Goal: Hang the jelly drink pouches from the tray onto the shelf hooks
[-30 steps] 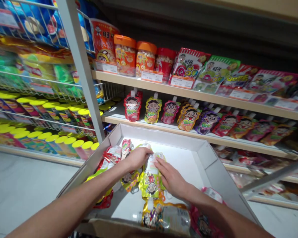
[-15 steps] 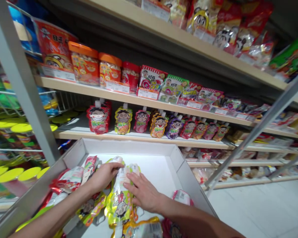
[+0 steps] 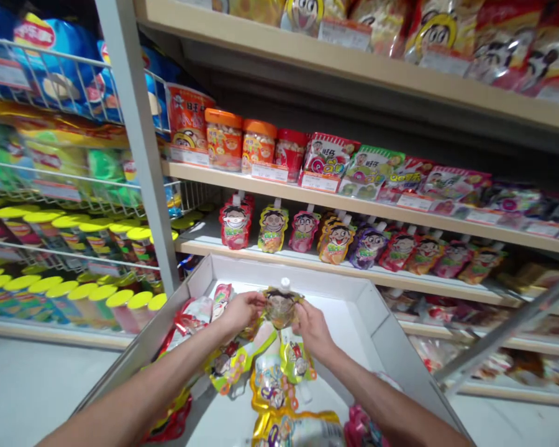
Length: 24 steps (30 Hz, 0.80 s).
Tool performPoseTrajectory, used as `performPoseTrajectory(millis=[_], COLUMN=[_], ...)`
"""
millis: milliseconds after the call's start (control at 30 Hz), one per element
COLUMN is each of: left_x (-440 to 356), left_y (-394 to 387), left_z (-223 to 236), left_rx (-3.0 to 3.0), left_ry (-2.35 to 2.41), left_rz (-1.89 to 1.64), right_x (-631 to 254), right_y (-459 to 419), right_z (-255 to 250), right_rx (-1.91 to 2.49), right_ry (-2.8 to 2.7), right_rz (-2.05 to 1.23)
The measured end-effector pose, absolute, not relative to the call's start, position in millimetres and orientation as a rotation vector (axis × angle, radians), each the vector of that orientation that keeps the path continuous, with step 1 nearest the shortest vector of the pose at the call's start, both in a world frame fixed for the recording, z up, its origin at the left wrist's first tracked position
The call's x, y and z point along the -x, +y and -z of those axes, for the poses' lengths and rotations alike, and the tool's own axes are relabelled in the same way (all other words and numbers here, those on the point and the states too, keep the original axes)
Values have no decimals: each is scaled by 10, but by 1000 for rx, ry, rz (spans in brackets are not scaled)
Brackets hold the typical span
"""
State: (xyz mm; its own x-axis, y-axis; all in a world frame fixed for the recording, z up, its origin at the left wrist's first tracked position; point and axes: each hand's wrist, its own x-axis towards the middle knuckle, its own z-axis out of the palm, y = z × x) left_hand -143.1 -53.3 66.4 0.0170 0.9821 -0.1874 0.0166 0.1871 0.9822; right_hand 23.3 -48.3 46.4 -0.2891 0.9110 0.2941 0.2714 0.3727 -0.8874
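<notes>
Spouted cartoon-face pouch (image 3: 279, 308) is upright over the white box (image 3: 347, 307), toward its far edge. Your left hand (image 3: 240, 312), fingers curled, pinches one side; your right hand (image 3: 313, 329) pinches the other. Beneath, yellow-edged pouches (image 3: 273, 383) lie toward the box's near edge.

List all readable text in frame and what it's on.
"旺仔", "QQ": red-striped bag
"旺仔": green-striped bag
"旺", rest blurred: red tub
"乐事", likely: blue bag
Too small or blurred: price tags, shelf pouches, boxed pouches, held pouch.
</notes>
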Motion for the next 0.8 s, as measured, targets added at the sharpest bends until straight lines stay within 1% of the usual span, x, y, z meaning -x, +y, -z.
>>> performPoseTrajectory(millis=[67, 133, 267, 367, 467, 667, 800], left_x=[1425, 1421, 1417, 1420, 1431, 1511, 1590], left_y=[-529, -507, -446, -418, -391, -186, 85], left_z=[-657, -614, -461, -377, -425, -876, -1144], left_rx=[-1148, -1217, -1329, -1452, -1533, -1424, -1331], left_ry=[1300, 1360, 1469, 1533, 1561, 1517, 1512], left_rz=[-1045, -1029, -1057, -1098, -1163, -1295, -1412], right_x=[-175, -135, -129, -163, -162, 44, 241], right_y=[-428, -392, -370, -348, -280, 17, 314], right_z=[-503, -518, -452, -364, -366, -719, -902], right_rx=[1120, 1117, 1051, 1082, 1188, 1102, 1099], right_ry=[-1629, -1547, -1489, -1481, -1488, -1532, -1510], right_rz=[-1131, -1256, -1322, -1282, -1213, -1000, -922])
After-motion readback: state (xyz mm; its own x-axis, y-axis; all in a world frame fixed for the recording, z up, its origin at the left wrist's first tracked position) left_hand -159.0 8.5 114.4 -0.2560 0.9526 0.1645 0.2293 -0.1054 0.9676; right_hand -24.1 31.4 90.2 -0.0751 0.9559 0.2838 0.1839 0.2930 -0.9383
